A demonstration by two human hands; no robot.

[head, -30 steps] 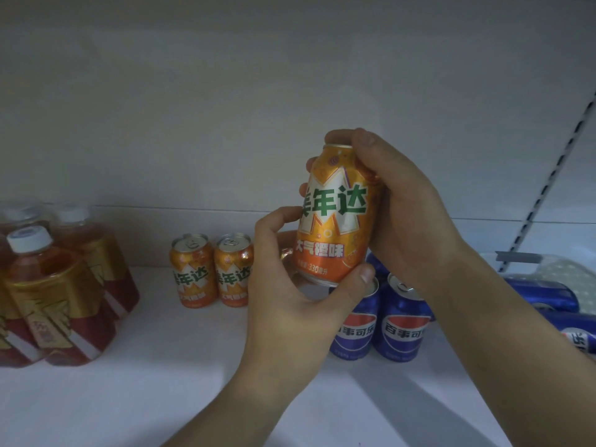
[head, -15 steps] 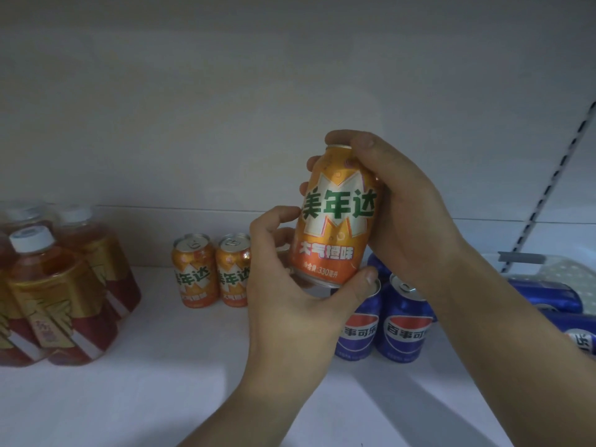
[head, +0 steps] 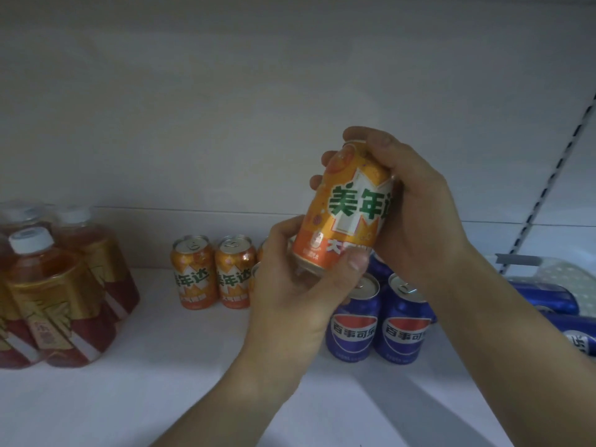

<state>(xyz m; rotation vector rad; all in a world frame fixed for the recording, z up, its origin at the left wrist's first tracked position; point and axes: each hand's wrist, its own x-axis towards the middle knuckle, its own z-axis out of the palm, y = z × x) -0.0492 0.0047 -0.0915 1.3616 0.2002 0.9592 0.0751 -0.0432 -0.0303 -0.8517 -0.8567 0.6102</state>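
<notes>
Since a moment ago the orange can point(head: 346, 209) has turned, its label swung rightward and its top tilted. The left hand point(head: 300, 304) grips its base, the right hand point(head: 416, 214) wraps its upper side, above the blue cans point(head: 377, 327) on the white shelf point(head: 167, 366).

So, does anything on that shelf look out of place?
At the far right, loose blue cans lie on their sides, while two Pepsi cans stand upright beside them. The held orange can is tilted.
</notes>
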